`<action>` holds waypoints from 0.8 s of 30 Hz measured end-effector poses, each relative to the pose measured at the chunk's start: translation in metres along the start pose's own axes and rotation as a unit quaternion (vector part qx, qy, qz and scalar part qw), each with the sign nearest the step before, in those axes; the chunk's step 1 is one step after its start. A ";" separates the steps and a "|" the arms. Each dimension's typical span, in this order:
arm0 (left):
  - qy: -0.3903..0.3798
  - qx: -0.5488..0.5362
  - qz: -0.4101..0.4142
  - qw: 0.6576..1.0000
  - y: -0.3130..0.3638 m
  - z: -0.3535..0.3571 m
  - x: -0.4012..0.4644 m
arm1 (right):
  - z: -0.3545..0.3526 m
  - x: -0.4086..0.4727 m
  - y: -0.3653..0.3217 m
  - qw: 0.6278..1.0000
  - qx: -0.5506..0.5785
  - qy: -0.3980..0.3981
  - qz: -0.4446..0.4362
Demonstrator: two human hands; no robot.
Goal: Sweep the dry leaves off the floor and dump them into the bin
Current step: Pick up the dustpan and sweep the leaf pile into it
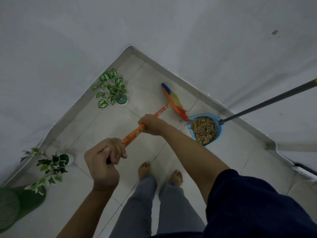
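Note:
A broom with an orange handle (135, 133) and multicoloured bristles (174, 101) reaches toward the corner of the room. My left hand (104, 162) grips the near end of the handle. My right hand (151, 124) grips it further down. The bristle end touches the lip of a blue dustpan (218, 133) on the floor at the right. A heap of dry brown leaves (203, 129) fills the pan. Its long grey handle (267, 102) slants up to the right edge. A few leaf crumbs lie on the tiles beside the pan.
A small potted plant (112, 88) stands in the corner, another (49, 166) by the left wall. A green ribbed bin (10, 205) sits at the bottom left. White walls close the corner. My bare feet (160, 174) stand on light tiles.

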State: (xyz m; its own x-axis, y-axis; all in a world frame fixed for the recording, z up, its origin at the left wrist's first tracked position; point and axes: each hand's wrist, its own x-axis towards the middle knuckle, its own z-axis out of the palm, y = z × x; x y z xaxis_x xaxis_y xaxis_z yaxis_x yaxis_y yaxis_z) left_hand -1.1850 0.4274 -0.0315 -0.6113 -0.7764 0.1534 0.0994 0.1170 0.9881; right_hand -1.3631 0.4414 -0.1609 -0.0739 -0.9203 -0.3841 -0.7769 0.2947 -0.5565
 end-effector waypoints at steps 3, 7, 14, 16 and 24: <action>0.007 -0.018 0.021 1.000 0.021 0.000 0.000 | -0.010 -0.004 -0.008 0.999 0.007 0.041 -0.010; 0.004 -0.031 0.042 0.999 0.031 0.012 -0.001 | -0.023 -0.014 -0.009 0.998 -0.007 0.057 -0.006; 0.006 -0.020 -0.014 1.000 0.010 0.027 -0.026 | 0.008 -0.029 0.000 0.999 -0.027 -0.025 0.034; 0.007 -0.011 -0.010 1.000 0.012 0.022 -0.039 | 0.022 -0.034 -0.008 0.999 -0.014 -0.030 0.018; 0.019 -0.065 0.031 0.997 0.045 0.013 -0.043 | -0.001 -0.050 -0.027 0.999 -0.028 0.023 -0.031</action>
State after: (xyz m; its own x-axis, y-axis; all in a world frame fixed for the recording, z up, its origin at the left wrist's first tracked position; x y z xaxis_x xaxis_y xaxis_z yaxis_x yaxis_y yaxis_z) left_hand -1.1647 0.4742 0.0067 -0.5706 -0.7937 0.2109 0.2383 0.0857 0.9674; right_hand -1.3388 0.4789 -0.1257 -0.0525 -0.9476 -0.3151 -0.8140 0.2234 -0.5363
